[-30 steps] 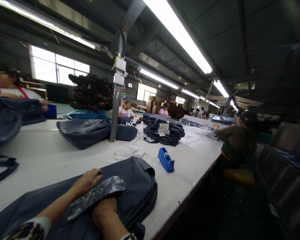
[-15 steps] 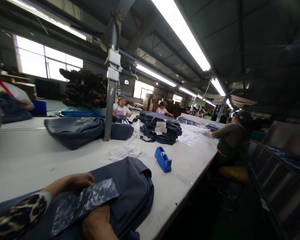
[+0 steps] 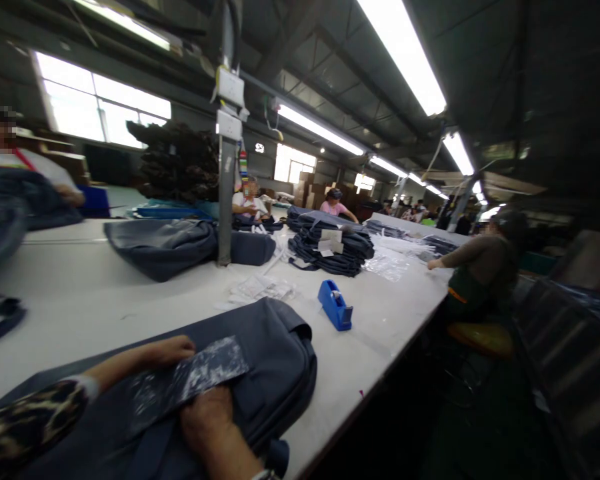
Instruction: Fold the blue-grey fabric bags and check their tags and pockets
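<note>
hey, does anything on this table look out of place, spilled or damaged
Nothing looks spilled or clearly damaged. Two small oddities: a tiny pink scrap at the right edge of the table, its colour standing out against the white, and crumpled clear plastic lying loose just beyond the bag.

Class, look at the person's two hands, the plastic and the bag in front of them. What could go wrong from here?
1. The crinkled, clear plastic piece between the left hand and right hand might crease or tear if pulled unevenly.
2. The large, dark blue-grey bag lies near the edge of the white table, so a push that way could make it slip.
3. The blue tape dispenser stands close beside the bag; turning the bag could knock it.
</note>
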The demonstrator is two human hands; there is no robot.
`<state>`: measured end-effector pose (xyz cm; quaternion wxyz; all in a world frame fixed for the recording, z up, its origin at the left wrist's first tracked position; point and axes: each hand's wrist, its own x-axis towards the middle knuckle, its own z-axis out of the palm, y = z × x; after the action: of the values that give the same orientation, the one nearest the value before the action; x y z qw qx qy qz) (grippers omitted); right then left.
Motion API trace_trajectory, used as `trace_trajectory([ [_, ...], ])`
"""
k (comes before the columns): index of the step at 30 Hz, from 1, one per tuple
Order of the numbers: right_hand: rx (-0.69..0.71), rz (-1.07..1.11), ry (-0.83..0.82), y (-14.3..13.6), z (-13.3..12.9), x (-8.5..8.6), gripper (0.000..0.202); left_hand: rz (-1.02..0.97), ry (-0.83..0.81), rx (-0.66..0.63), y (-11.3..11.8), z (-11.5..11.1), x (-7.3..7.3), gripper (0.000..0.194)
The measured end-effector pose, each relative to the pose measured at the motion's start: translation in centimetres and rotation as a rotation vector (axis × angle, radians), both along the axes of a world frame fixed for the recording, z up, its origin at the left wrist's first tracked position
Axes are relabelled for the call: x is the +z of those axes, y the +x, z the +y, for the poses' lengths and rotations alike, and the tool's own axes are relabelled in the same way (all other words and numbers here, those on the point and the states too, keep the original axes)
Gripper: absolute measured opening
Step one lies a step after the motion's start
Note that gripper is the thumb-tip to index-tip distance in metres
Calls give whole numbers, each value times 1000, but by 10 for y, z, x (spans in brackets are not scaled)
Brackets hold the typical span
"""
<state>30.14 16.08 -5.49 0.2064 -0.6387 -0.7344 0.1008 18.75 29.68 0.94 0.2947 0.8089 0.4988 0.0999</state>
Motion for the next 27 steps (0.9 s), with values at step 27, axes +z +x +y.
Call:
trace_trajectory([
  [27, 231, -319, 152, 125, -57, -17, 49, -107, 321, -103, 1, -118, 19, 38],
])
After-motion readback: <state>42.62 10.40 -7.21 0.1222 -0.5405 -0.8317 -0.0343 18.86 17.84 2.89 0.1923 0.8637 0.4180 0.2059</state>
